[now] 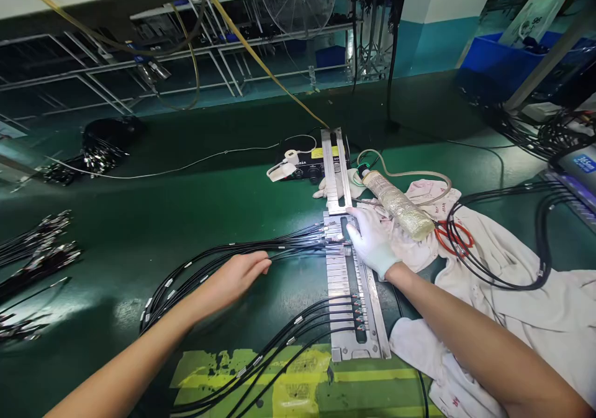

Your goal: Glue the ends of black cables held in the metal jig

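My bare left hand (244,272) is closed in a pinch on a black cable (295,253), left of the slotted metal fixture (338,275). Several black cables (261,244) run beside it, their ends lying across the fixture's upper part. My right hand (370,244), in a white glove, rests on the fixture's right edge; its thumb and forefinger are spread apart, and the other fingers are partly hidden. Just beyond the fingers, a second slotted metal plate (331,182) meets the fixture. Lower down, several more cables (307,322) sit in the fixture's slots.
On the right lie a wrapped bottle (398,204) with a tube, red-handled scissors (454,238) and white cloths (503,306). A black control box (310,166) stands behind the plate. Cable bundles (37,250) lie at left; a lit device (577,169) sits far right.
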`<state>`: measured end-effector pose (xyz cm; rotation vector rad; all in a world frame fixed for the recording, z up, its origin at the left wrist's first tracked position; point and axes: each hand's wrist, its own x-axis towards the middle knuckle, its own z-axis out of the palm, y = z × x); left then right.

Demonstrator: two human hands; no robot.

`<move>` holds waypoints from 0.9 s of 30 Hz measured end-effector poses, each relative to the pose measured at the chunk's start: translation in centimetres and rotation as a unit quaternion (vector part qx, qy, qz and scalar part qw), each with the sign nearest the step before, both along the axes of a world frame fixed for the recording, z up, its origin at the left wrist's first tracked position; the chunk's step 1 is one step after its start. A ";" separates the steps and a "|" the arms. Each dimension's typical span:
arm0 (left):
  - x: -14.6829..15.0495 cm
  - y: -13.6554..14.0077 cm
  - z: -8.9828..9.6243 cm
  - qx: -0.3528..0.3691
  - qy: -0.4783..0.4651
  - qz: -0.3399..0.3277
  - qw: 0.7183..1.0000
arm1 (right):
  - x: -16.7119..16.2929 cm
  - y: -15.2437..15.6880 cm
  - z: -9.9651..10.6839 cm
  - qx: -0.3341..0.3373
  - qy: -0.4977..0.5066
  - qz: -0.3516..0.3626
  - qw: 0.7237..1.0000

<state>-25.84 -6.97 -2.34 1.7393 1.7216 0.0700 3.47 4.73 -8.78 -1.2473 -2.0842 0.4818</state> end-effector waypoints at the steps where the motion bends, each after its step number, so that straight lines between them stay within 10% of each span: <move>1: -0.2 0.1 -0.1 0.001 -0.002 -0.005 1.000 | 0.0 0.0 0.0 0.000 0.001 0.000 1.000; 27: -4.4 3.8 1.7 -0.090 -0.003 -0.082 0.993 | 0.0 0.1 0.2 -0.023 -0.001 0.008 1.000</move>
